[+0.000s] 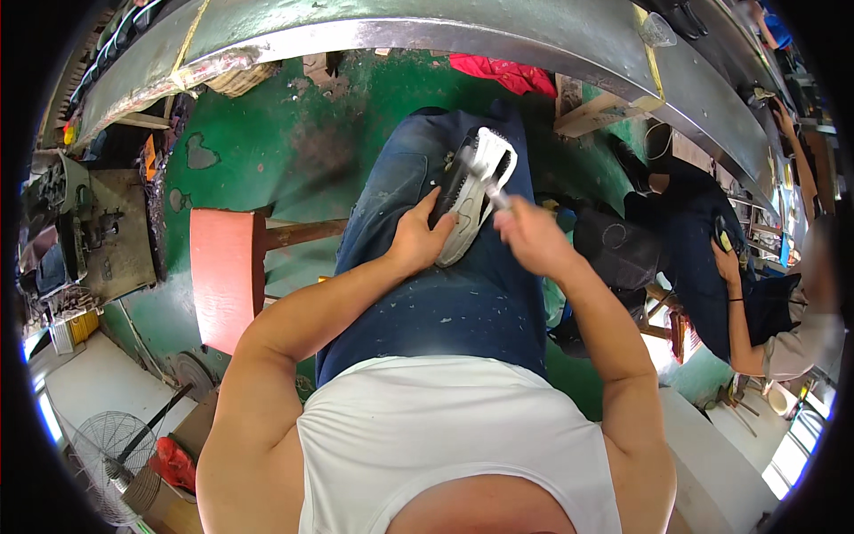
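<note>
White shoe (463, 235) is located on the person's lap, between the two hands. Left hand (420, 233) grips its near left side, thumb laid toward the upper. Right hand (537, 238), slightly blurred, is closed around a metal-shafted tool (489, 186) whose blurred head crosses the toe half of the shoe and hides part of it. Markings: the upper shows fine dark lines; whether they form lettering cannot be told. Immediate surroundings: dark blue trousers (422, 307) with pale flecks lie beneath both hands. Left of the hands, a reddish padded seat (222, 276) stands near; farther left is a machine (67, 236). Well ahead, a grey metal tabletop (374, 34) spans the view, with red cloth (504, 73) below its edge and a clear cup (657, 30) upon it. Right of the hands, a seated co-worker (680, 214) holds a dark object (723, 238), its kind unclear.
</note>
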